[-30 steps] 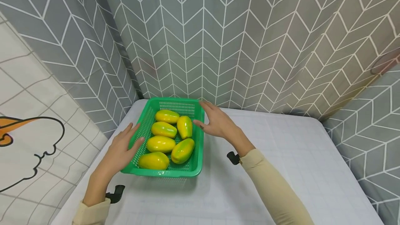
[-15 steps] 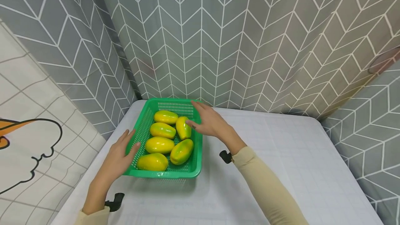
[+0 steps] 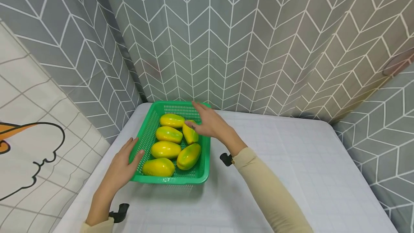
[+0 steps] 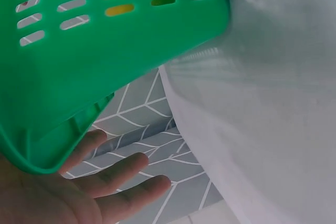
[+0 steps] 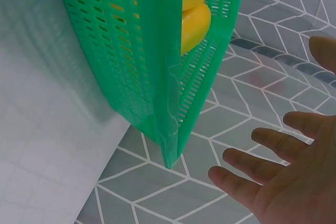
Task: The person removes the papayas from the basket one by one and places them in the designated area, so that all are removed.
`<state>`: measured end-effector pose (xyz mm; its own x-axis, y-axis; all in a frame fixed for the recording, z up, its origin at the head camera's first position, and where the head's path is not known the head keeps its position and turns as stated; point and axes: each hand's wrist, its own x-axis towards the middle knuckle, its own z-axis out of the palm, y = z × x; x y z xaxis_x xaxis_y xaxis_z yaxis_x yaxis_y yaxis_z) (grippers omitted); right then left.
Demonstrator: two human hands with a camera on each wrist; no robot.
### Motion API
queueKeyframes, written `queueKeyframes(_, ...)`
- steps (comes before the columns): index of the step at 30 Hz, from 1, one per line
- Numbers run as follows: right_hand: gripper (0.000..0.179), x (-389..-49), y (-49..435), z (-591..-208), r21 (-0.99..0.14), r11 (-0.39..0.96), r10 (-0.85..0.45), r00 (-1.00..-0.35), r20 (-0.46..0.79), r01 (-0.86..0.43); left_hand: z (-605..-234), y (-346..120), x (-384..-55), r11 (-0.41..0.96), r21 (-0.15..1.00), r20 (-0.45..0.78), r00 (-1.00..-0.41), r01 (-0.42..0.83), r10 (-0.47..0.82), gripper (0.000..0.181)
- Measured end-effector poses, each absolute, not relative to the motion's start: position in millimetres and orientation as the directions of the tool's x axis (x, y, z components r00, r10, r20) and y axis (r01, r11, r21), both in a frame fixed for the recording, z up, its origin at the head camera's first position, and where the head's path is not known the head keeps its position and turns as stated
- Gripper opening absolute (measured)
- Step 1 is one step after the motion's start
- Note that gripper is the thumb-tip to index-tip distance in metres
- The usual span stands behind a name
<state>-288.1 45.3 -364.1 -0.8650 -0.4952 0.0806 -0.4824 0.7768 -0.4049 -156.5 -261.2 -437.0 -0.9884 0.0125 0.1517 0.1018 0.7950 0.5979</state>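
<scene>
A green plastic basket with perforated walls stands at the left of the table, holding several glossy yellow-green papayas. My left hand is beside the basket's left rim, fingers extended and thumb apart. In the left wrist view those fingers lie under the rim's corner, next to the green wall. Over the right rim is my right hand, its fingers spread and its thumb overlapping the upper right papaya. The right wrist view has this hand apart from the basket, holding nothing.
A white cloth covers the table, which extends to the right of the basket. Behind it hangs a grey curtain with white zigzag lines. A white tiled-pattern sheet with a cartoon drawing hangs at the left.
My right hand has moved left, from beside the right rim to over the basket's upper right corner. The left hand has shifted slightly down and left. The basket and papayas stay put.
</scene>
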Motion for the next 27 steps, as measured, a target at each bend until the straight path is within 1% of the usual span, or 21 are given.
queueKeyframes(6,0.085,-292,36,-362,-0.435,0.765,-0.499,-0.864,0.066,-0.475,-442,-261,-153,0.782,0.619,0.132,-0.991,0.071,-0.014,0.068)
queueKeyframes(13,0.082,-298,26,-360,-0.468,0.736,-0.516,-0.853,0.081,-0.489,-447,-260,-152,0.773,0.633,0.111,-0.993,0.047,-0.031,0.071)
queueKeyframes(27,0.082,-309,13,-369,-0.539,0.705,-0.518,-0.854,0.053,-0.461,-450,-258,-151,0.756,0.653,0.136,-0.989,0.046,-0.057,0.067)
